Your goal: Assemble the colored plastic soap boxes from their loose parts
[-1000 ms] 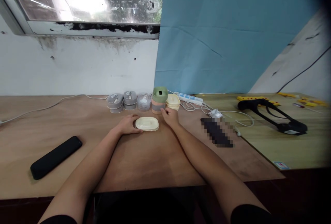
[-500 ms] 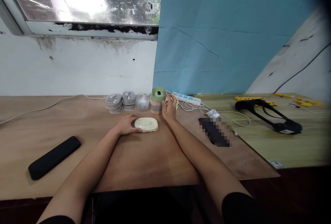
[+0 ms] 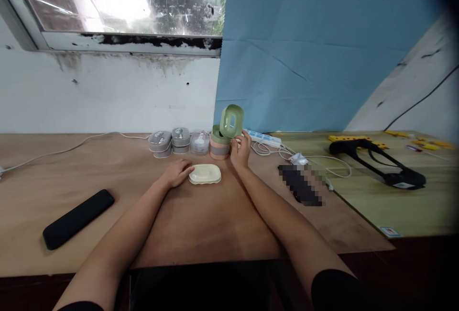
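A green, rounded tray with an oval opening (image 3: 236, 110) is raised and tilted, pinched at its lower edge by my right hand (image 3: 241, 152). Right below it stand stacked round-cornered boxes, a green one (image 3: 215, 135) over a pink-and-grey one (image 3: 219, 149). On the table nearer me lies a shallow cream oval dish or lid (image 3: 205, 173). My left hand (image 3: 176, 173) rests on the table at its left end, fingers loosely stretched out and seemingly touching its edge, not gripping it.
Left of the stack are two grey lidded boxes (image 3: 160, 143) and a clear round container (image 3: 199, 143). A power strip (image 3: 264, 138) with white cables lies behind on the right. A black case (image 3: 79, 217) is at left, a black strap-like frame (image 3: 380, 162) at right.
My right hand has lifted the green tray up off the stack and tilted it. The fingers of my left hand have loosened from the cream dish, which stays on the table.
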